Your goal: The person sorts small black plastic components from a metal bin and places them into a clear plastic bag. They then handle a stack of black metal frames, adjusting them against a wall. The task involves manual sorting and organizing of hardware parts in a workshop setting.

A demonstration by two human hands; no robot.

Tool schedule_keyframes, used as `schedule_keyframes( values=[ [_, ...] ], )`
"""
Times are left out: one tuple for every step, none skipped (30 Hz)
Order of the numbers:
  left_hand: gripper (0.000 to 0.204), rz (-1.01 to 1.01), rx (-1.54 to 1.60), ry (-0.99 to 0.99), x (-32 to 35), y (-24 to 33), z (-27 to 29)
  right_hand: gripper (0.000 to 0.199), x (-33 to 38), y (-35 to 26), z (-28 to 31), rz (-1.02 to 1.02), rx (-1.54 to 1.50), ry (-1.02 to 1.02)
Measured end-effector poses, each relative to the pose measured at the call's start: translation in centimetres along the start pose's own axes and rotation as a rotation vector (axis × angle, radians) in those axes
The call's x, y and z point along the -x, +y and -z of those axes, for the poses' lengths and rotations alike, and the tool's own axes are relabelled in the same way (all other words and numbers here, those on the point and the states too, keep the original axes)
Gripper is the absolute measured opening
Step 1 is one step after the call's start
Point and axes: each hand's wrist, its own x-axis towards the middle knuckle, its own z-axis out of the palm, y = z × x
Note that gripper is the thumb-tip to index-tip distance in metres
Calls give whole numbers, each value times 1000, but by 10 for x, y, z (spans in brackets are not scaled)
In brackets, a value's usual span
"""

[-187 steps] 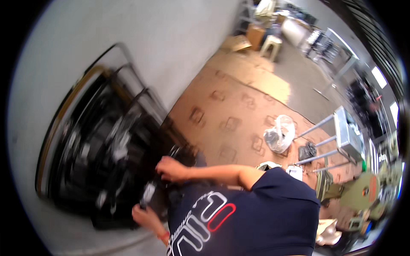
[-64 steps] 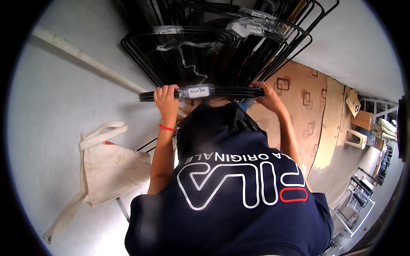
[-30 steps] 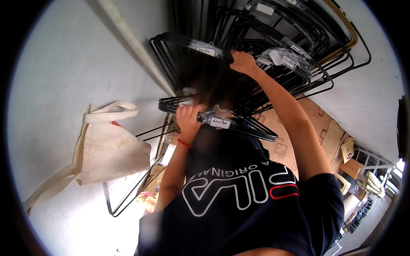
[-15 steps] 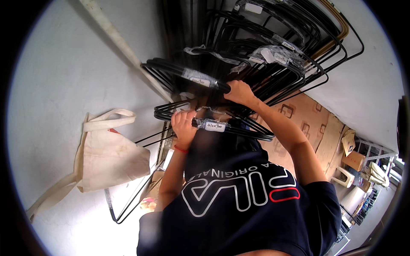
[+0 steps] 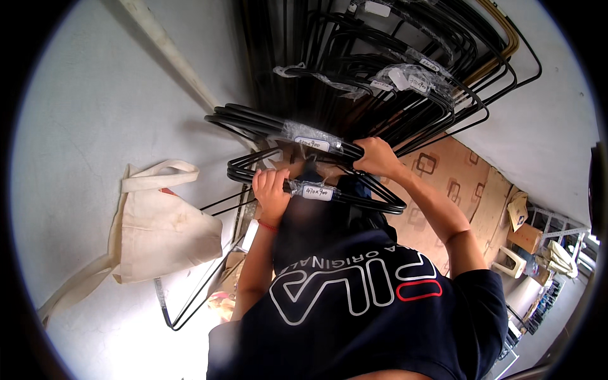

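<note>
My left hand (image 5: 271, 192) is closed round a bundle of black bent rods (image 5: 370, 203) lying crosswise in front of my body. Clear film and a white handwritten label (image 5: 316, 192) wrap its middle. Just beyond it, my right hand (image 5: 376, 158) grips the right end of a second, similar bundle (image 5: 250, 120), whose far left end reaches toward the wall. This one also has clear film and a white label (image 5: 313, 145). The two bundles lie nearly parallel, with a narrow gap between them. My fingertips on both hands are partly hidden.
Many more black rod frames (image 5: 405, 120), some film-wrapped, stand stacked beyond my hands. A cream cloth bag (image 5: 171, 234) hangs at the left wall, near a pale pipe (image 5: 171, 54). Patterned brown board (image 5: 443, 183) lies at right, with a shelf and boxes (image 5: 525, 238) farther off.
My right hand and the farther bundle have come nearer to me and to the right, closer to the other bundle. My left hand has hardly moved.
</note>
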Motion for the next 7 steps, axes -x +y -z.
schedule_keyframes(
  values=[
    [9, 5, 0, -3, 0, 1, 0, 27, 7, -4, 4, 12, -6, 1],
    [9, 10, 0, -5, 1, 1, 1, 25, 13, -8, 10, 24, -11, 1],
    [9, 7, 8, -7, 2, 1, 1, 24, 19, -11, 15, 7, 30, -27],
    [10, 4, 15, -9, 2, 1, 2, 23, 24, -10, 15, 12, 23, -27],
    [10, 2, 22, -10, 3, 0, 2, 22, 28, -7, 15, 16, 17, -27],
    [11, -10, 36, -37, 4, -1, 3, 22, 33, -4, 17, 21, 11, -25],
    [13, -21, 51, -63, 5, -3, 4, 22, 35, -4, 16, 17, 13, -30]
  ],
)
